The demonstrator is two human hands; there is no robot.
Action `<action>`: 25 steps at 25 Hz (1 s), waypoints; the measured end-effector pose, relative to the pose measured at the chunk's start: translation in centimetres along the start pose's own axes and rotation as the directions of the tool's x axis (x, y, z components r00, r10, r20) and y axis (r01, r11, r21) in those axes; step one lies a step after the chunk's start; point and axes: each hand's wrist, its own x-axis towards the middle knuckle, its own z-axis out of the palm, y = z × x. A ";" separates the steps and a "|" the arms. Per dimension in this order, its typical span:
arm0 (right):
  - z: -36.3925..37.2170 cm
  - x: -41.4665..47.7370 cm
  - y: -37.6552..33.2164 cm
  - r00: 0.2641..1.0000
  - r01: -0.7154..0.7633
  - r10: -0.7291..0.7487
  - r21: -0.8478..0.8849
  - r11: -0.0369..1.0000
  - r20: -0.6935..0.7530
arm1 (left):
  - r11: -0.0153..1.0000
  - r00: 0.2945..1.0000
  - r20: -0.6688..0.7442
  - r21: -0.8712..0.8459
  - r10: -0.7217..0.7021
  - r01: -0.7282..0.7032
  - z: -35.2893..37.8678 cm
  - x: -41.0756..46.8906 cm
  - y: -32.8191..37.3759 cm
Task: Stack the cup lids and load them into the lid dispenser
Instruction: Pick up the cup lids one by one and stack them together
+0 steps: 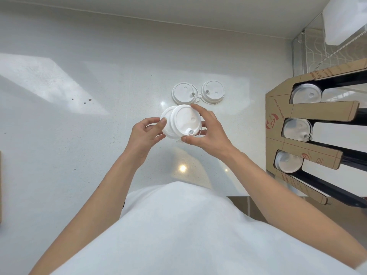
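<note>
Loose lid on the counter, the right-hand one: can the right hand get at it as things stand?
Probably not yet: nothing blocks the path to the loose lid, but the right hand and left hand both grip the lid stack.

Looks like a café or drink-shop service counter: pale speckled counter [79, 135] filling the frame, lid dispenser [309, 124] with three slots at right, each holding lids, loose white lids [183, 94] at centre, wire rack [317, 54] at upper right.
</note>
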 end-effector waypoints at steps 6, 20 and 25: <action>-0.2 -0.2 0.2 1.000 0.020 -0.020 0.030 0.999 -0.019 | 1.000 1.000 0.006 0.021 -0.008 0.008 0.4 0.0 0.3; -1.1 0.1 0.0 1.000 0.020 -0.020 0.027 0.999 0.001 | 1.000 1.000 0.010 0.019 0.001 -0.001 0.9 0.4 0.3; -1.0 -0.2 -0.2 1.000 0.020 -0.020 0.004 1.000 0.006 | 1.000 0.999 0.044 0.011 -0.012 0.012 1.1 0.2 0.4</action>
